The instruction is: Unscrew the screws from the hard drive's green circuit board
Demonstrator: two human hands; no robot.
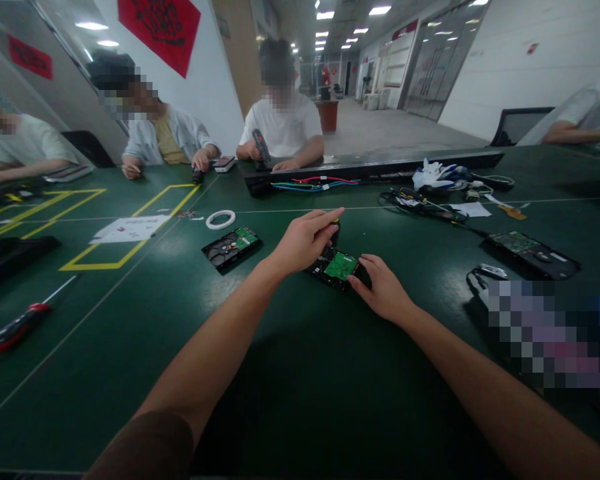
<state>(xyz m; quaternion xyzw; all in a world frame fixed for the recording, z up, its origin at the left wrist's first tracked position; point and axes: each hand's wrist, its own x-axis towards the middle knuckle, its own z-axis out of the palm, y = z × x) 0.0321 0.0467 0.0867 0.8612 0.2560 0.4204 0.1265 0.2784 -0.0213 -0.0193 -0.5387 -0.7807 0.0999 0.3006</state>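
Note:
A black hard drive with a green circuit board (341,265) lies on the dark green table in front of me. My left hand (305,241) is above its left end, fingers closed round a small dark tool with a yellow top (336,223), mostly hidden by the fingers. At the drive's right end, my right hand (383,288) holds the edge between thumb and fingers. To the left lies a second hard drive (232,249), flat, with its green board partly showing. A white ring of tape (221,219) is just behind that one.
A long black bar with coloured wires (325,180) crosses the table behind my hands. Cables (420,203), gloves (437,175) and a third drive (533,253) lie right. A screwdriver (15,330) and paper (130,229) are left. Several people sit around; one holds a power tool (261,147).

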